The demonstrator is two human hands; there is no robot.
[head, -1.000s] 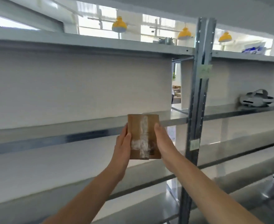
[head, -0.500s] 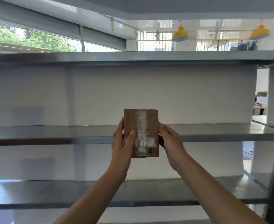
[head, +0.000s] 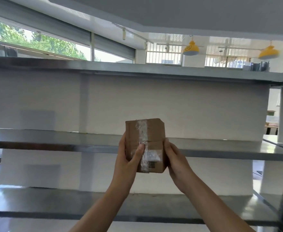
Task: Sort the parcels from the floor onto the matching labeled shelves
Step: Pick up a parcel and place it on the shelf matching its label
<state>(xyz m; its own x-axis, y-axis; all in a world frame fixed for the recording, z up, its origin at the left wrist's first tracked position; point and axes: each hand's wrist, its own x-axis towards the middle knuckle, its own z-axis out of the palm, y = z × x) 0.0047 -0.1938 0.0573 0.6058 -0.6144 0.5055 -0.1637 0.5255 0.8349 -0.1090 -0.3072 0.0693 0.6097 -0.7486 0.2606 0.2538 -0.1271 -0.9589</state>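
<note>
Fingers of the left hand (head: 129,162) and right hand (head: 175,160) are clamped on opposite sides of a small cardboard parcel (head: 145,145), the left thumb pressed on its taped face. It is held upright in the air in front of the middle shelf (head: 53,141), long axis vertical, barcode label at the lower end facing the camera. Grey metal shelves stand against a white backing; windows and yellow hanging lamps (head: 190,49) show above.

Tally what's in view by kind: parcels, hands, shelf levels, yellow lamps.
Parcels: 1, cardboard box
Hands: 2, left hand and right hand
Shelf levels: 3
Yellow lamps: 2
Total: 8
</note>
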